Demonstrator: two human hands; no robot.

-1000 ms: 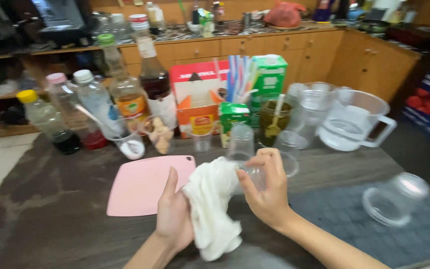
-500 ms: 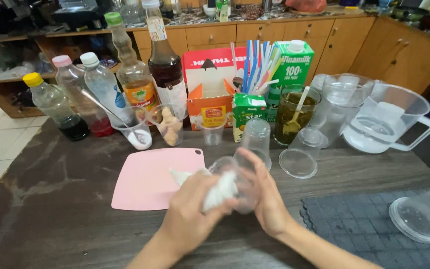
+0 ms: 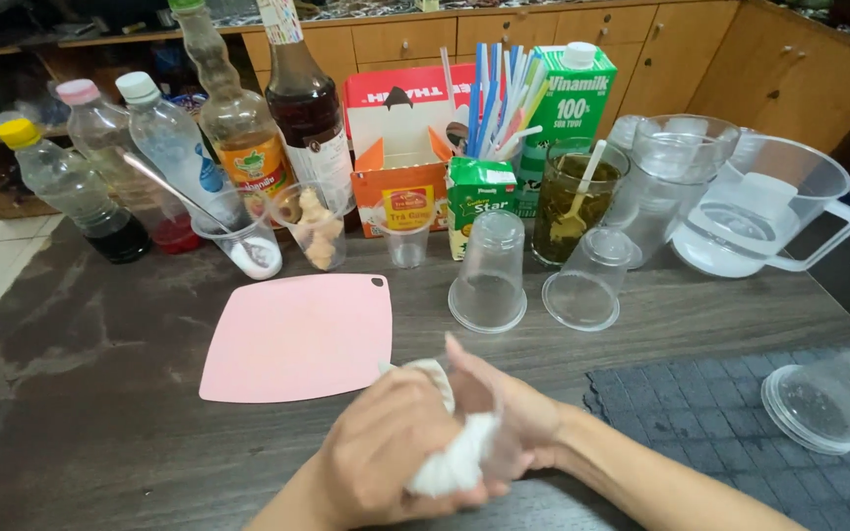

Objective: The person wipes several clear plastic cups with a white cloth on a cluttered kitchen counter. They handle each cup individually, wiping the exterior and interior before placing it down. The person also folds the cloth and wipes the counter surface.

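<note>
Head view. Both hands meet just in front of the pink cutting mat [image 3: 297, 334], nearer the viewer. The left hand [image 3: 391, 457], fingers curled tight, presses a white cloth [image 3: 450, 462] into a clear plastic cup [image 3: 484, 408] that the right hand [image 3: 523, 423] grips with closed fingers. A second ago the cloth hung loose below the hands; half a second ago it was going in; now it is bunched inside, so the wiping looks well under way. Behind the mat two clear cups [image 3: 489, 270] stand upside down, with bottles [image 3: 238, 118], cartons [image 3: 568, 98] and a jug [image 3: 759, 206] further back. Right of the mat lies a dark woven mat [image 3: 700, 413]. The counter [image 3: 81, 393] is dark wood grain; wooden cabinets [image 3: 504, 34] line the room.
</note>
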